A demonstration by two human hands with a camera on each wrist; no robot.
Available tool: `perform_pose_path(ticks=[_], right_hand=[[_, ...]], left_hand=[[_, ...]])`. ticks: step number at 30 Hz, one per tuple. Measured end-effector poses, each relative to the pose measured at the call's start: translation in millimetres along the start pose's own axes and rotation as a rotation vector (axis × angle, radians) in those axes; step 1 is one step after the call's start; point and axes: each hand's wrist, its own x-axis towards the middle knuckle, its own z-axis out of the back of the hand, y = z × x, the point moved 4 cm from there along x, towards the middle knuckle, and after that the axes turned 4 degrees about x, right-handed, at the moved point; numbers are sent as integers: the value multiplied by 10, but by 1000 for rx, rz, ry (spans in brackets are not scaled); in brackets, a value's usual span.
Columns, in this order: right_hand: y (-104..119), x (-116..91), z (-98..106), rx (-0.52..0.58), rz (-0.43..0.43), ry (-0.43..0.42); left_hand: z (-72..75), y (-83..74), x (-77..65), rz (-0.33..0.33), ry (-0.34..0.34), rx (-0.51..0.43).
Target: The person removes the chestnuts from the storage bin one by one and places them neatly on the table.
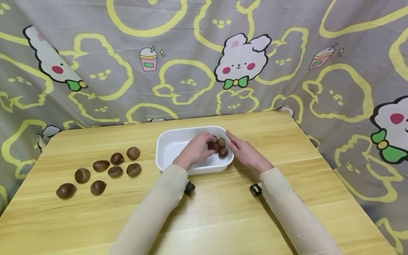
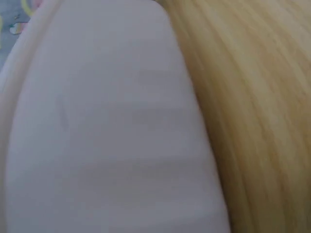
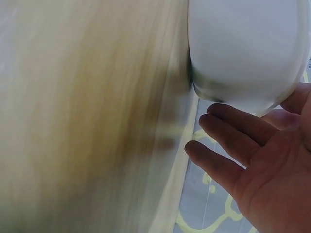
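Observation:
My left hand [image 1: 196, 149] reaches over the near rim into the white plastic tray [image 1: 173, 166]. Its thumb and fingers curl round a brown chestnut [image 1: 213, 146] at the tray's right end. Beside that nut lie a paler chestnut [image 1: 221, 142] and a dark chestnut [image 1: 222, 152]. The tray's outer side [image 2: 112, 116] fills most of the left wrist view, where the hand is out of sight. At the tray's right end is my right hand [image 1: 247, 152], its thumb by the rim. In the right wrist view, the right hand's fingers [image 3: 228, 133] are fairly straight and spread.
Several loose chestnuts [image 1: 115, 171] lie on the wooden table [image 1: 210, 212] left of the tray. A grey cartoon-print curtain [image 1: 188, 42] hangs behind the table and at both sides. Each wrist has a small black clip-like device [image 1: 256, 190].

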Motion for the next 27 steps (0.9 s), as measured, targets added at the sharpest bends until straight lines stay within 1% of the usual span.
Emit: perform_pose_path(ticks=[3, 7, 11, 15, 18, 22, 27], right_hand=[[9, 6, 9, -1, 4, -4], [15, 2, 20, -6, 1, -17], [10, 4, 7, -12, 15, -13], [10, 4, -6, -14, 19, -9], [11, 2, 0, -18, 13, -17], [13, 1, 7, -17, 9, -20], [26, -2, 7, -7, 4, -14]], left_hand=[[-19, 10, 25, 30, 5, 56], [-64, 12, 47, 29, 28, 112], [-124, 18, 29, 27, 70, 155], [-167, 29, -1, 17, 97, 162], [-178, 33, -7, 5, 98, 152], [-175, 41, -3, 17, 97, 139], [-162, 48, 0, 27, 93, 151]])
